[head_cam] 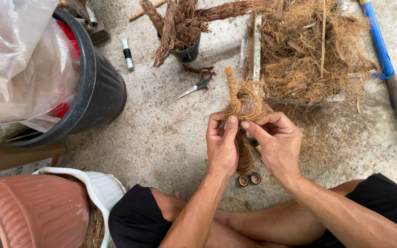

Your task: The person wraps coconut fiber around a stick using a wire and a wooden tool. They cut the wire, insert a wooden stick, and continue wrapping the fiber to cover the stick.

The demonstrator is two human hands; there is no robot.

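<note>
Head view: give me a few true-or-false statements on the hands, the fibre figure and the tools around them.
1. Both hands, left and right, grip the fibre figure. True.
2. The scissors are in the right hand. False: they lie on the floor, apart from both hands.
3. The small pot holds brown bark strips. True.
4. The black tub is right of the hands. False: it stands to their left.
5. The fibre pile lies beyond the hands. True.

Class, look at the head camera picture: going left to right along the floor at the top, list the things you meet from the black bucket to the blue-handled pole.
Black bucket → small black-and-white tube → scissors → tray of coconut fibre → blue-handled pole.
</note>
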